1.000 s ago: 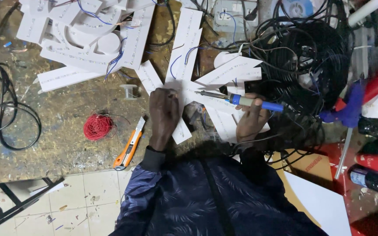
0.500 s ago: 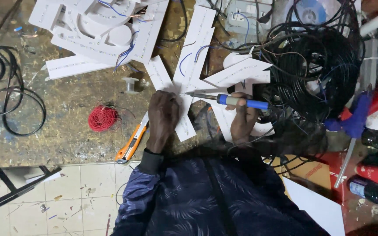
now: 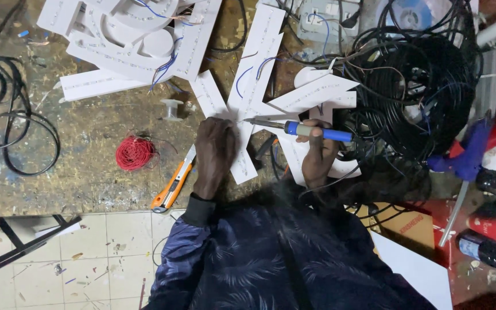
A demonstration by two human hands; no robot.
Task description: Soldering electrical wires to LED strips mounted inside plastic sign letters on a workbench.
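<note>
Your left hand [image 3: 216, 148] lies flat on the thin, light, bendy-looking white strip [image 3: 225, 123] mid-desk, while your right hand [image 3: 318, 154] grips the iron [image 3: 299, 128] by its blue handle, tip probably touching the strip.

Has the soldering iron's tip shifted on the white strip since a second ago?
No. The soldering iron in the right hand still points its tip at the same white strip, beside the left hand; only the camera shifted.

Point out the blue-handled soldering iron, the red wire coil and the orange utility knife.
Blue-handled soldering iron [image 3: 322, 133], head view, on the blue grip.
Red wire coil [image 3: 135, 153], head view, coil centre.
Orange utility knife [image 3: 170, 186], head view, mid-body.
</note>
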